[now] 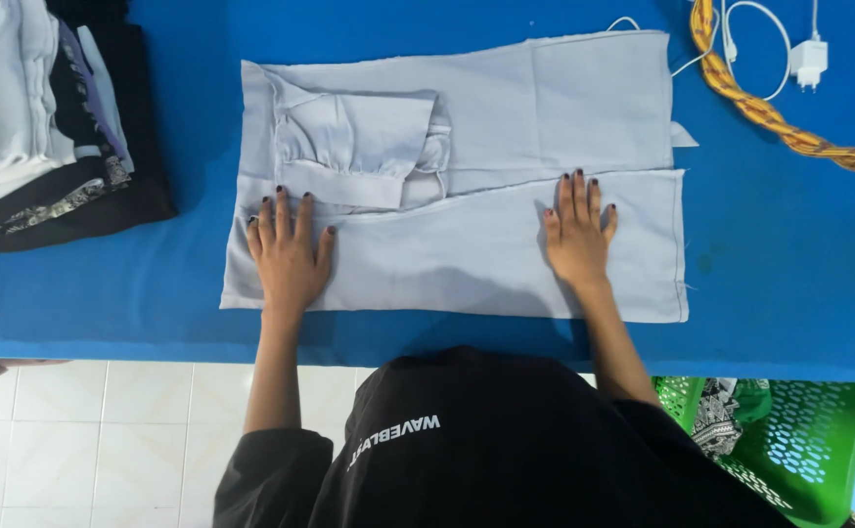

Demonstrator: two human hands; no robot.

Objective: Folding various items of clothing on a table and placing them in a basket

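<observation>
A pale grey garment (506, 117) lies folded flat on the blue table (780, 254), with a sleeve and cuff folded across its upper left part. My left hand (289, 252) presses flat on the garment's lower left area, fingers spread. Palm down on the lower right part rests my right hand (577, 235), near the edge of the nearer fold. Neither hand grips the cloth. My black sleeves and upper body fill the bottom of the view.
A stack of folded clothes (41, 117) in white, black and patterned cloth sits at the table's left end. A yellow braided rope (770, 112) and a white charger with its cable (807, 61) lie at the top right. A green plastic basket (799, 440) stands below the table's right side, over a white tiled floor (105, 440).
</observation>
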